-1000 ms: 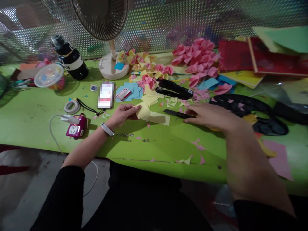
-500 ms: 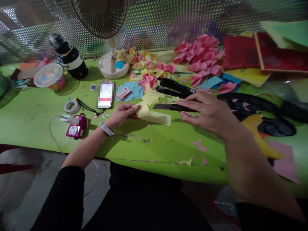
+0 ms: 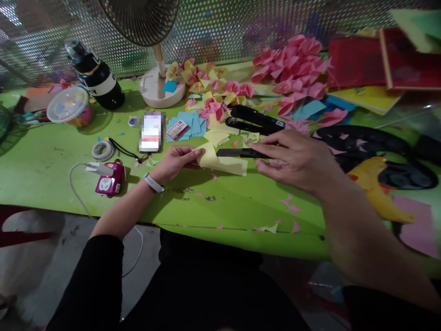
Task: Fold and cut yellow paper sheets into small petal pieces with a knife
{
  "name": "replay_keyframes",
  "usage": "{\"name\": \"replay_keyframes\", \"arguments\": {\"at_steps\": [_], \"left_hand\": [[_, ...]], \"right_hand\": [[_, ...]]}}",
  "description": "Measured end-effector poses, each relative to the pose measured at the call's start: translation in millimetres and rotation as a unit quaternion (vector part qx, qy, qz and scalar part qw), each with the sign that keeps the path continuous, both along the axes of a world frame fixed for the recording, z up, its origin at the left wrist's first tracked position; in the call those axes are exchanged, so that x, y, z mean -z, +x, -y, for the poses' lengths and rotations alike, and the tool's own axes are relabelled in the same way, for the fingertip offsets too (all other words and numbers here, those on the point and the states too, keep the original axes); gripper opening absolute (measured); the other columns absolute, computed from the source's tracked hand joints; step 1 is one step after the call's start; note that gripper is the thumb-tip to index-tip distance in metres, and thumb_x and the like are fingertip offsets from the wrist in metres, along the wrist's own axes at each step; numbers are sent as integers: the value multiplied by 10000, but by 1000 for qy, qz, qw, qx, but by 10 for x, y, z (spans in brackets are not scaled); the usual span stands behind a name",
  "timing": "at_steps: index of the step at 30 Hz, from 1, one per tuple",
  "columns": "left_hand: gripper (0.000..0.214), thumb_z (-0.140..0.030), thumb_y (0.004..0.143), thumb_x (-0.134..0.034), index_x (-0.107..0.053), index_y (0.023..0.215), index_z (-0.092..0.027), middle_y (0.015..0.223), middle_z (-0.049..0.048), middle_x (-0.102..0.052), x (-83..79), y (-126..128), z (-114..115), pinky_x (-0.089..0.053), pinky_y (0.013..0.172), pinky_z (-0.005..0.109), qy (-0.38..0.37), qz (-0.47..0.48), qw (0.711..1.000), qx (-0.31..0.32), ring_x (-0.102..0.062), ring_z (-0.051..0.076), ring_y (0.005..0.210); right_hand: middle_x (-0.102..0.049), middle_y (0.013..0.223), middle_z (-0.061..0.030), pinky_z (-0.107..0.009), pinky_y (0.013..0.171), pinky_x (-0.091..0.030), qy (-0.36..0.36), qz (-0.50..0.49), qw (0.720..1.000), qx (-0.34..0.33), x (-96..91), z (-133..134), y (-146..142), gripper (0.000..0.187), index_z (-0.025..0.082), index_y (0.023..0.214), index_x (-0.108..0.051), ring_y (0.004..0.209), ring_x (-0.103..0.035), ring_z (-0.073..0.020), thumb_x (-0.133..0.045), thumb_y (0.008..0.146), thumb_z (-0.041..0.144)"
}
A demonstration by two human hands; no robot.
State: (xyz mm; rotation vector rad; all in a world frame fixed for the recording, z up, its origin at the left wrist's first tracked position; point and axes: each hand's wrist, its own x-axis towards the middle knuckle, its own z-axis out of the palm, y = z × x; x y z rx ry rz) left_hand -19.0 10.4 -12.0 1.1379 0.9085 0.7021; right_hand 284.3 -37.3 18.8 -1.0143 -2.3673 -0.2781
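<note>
My left hand [image 3: 175, 162] pinches the left edge of a folded yellow paper [image 3: 220, 161] that lies on the green table [image 3: 51, 161]. My right hand [image 3: 296, 158] holds a flat black strip, probably a ruler or blade [image 3: 237, 152], with its fingers closed along it. The strip's tip lies over the yellow paper. A white band sits on my left wrist.
A black stapler [image 3: 257, 120] lies just behind the hands. Pink and yellow folded paper pieces [image 3: 289, 73], blue squares [image 3: 193, 124], a phone [image 3: 150, 132], tape roll [image 3: 102, 150], a pink socket [image 3: 109, 180], a bottle [image 3: 96, 80], a plastic tub [image 3: 69, 105] and a fan base [image 3: 161, 89] crowd the table.
My right hand picked up the black strip from the table and carried it left onto the yellow paper. My left hand kept its hold on the paper.
</note>
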Motion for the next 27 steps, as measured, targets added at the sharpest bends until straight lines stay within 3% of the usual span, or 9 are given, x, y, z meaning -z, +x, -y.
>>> {"name": "replay_keyframes", "arguments": {"at_steps": [7,13,18,27], "left_hand": [[427,-559,728,-839,-760,835,-153,760,21,-723,-36,35,45,-584,670,233,-16,-18,1000,-6,-652,84,650],[443,-580,713,-841,-780,843,-161,773,21,-724,-22,74,85,-575,675,229,4,-19,1000,-9,-641,83,665],[455,-602,722,-824,-784,816,-159,735,15,-710,-34,107,121,-556,657,219,30,-24,999,-18,-620,75,638],[493,-646,713,-805,-791,814,-164,730,21,-715,-56,141,155,-549,649,222,45,-50,998,-15,-613,79,631]], "right_hand": [[-760,1029,-135,-384,730,-563,-75,30,996,23,-9,48,-91,315,139,1192,-749,880,-682,-253,-567,956,241],[-759,1054,-67,-436,751,-562,-157,31,986,46,-20,83,-175,327,314,1207,-744,947,-690,-284,-524,969,271],[-744,1048,-131,-441,766,-547,-153,20,988,27,-20,116,-200,336,214,1196,-755,952,-679,-299,-504,981,277],[-765,1033,-103,-391,718,-555,-131,43,990,23,-5,132,-244,315,226,1173,-758,917,-693,-256,-516,974,263]]}}
